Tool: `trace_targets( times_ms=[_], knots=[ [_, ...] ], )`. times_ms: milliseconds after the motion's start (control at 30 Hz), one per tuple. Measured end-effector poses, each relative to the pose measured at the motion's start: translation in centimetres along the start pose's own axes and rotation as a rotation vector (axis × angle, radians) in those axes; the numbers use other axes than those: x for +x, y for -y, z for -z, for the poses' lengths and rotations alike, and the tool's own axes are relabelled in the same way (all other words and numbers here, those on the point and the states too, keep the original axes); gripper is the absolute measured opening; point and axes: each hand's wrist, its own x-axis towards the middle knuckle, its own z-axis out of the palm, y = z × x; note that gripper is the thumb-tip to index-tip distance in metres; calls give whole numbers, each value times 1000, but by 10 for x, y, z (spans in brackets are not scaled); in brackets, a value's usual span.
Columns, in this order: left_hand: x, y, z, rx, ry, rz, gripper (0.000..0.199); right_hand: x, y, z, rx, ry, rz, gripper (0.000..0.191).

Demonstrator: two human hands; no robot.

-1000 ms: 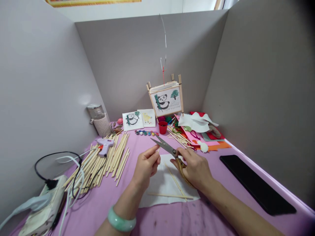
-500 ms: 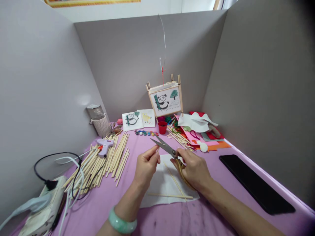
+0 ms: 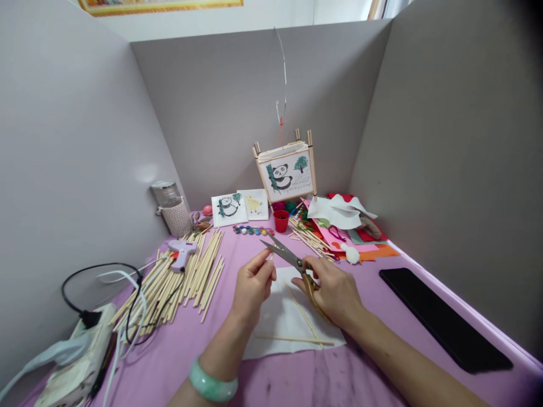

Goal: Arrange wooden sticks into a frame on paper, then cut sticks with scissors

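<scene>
Scissors (image 3: 285, 254) with grey blades and gold handles are gripped in my right hand (image 3: 337, 288), blades parted and pointing up to the left. Between the thumb and fingers of my left hand (image 3: 254, 282) is a thin wooden stick (image 3: 272, 256), mostly hidden by the fingers; its visible end reaches the blades. Below both hands a white sheet of paper (image 3: 275, 316) lies on the purple cloth. Two wooden sticks rest on it: one slanting (image 3: 303, 310), the other lying crosswise (image 3: 288, 338) near the front edge, their ends crossing at the right.
Left lie many wooden sticks (image 3: 207, 271), a glue gun (image 3: 182, 252) and a power strip (image 3: 80, 362) with cables. Behind stand a panda-picture lantern (image 3: 286, 175), a red cup (image 3: 280, 221) and paint pots (image 3: 253, 230). Felt sheets (image 3: 365, 251) and a black phone-like slab (image 3: 441, 316) are right.
The whole view has shifted very slightly. Both hands, the scissors and the stick hold nearly the same position, and the blades stay parted.
</scene>
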Motion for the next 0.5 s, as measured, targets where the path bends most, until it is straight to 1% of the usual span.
trace_targets(
  times_ms=[167, 300, 500],
  knots=[
    [0, -3, -2, 20, -24, 3, 55, -2, 4, 1, -31, -5, 10, 31],
    [-1, -2, -2, 6, -13, 0, 53, -1, 5, 1, -28, -6, 8, 30],
    [-2, 0, -2, 14, -34, -21, 56, -1, 3, 1, 11, -17, 24, 23]
  ],
)
